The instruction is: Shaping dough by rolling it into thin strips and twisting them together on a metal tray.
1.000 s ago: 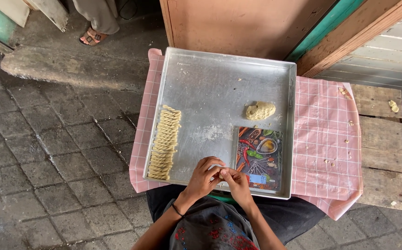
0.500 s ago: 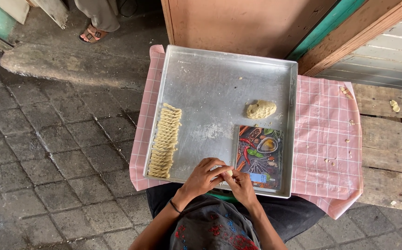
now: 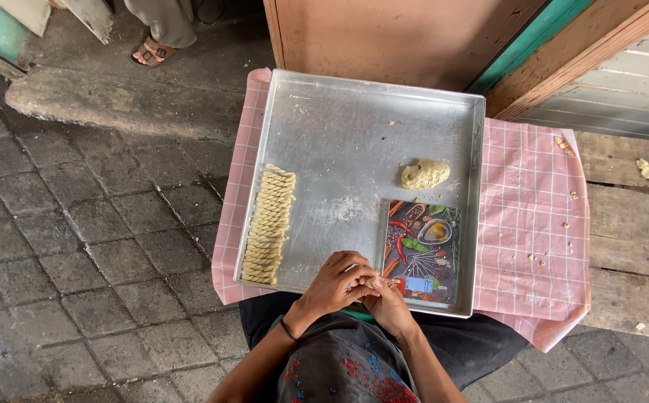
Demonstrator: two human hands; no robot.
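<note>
A small piece of dough (image 3: pixel 370 283) sits pinched between the fingertips of both hands at the near edge of the metal tray (image 3: pixel 354 112), just left of the kitchen scale (image 3: pixel 423 250) that lies flat in the tray's near right corner. The left hand (image 3: pixel 336 282) curls over the piece from the left, fingers bent and closed around it, while the right hand (image 3: pixel 389 302) meets it from below and to the right, its fingers also drawn together on the same bit; only a pale tip of the dough shows between them, so its shape is hard to make out. The tray is a shallow, square, silver pan resting on a pink checked cloth (image 3: pixel 541 224) spread over a wooden bench (image 3: pixel 623 261). Inside the tray, along its left side, a row of twisted dough sticks (image 3: pixel 268 224) lies packed side by side, well apart from the hands. Near the tray's right wall, just beyond the scale, rests a lump of dough (image 3: pixel 424 173), with a dusting of flour and a few crumbs on the bare metal between. More crumbs are scattered on the cloth and bench to the right. At the top left, on the paved ground, another person's sandalled foot (image 3: pixel 153 51) is in view.
</note>
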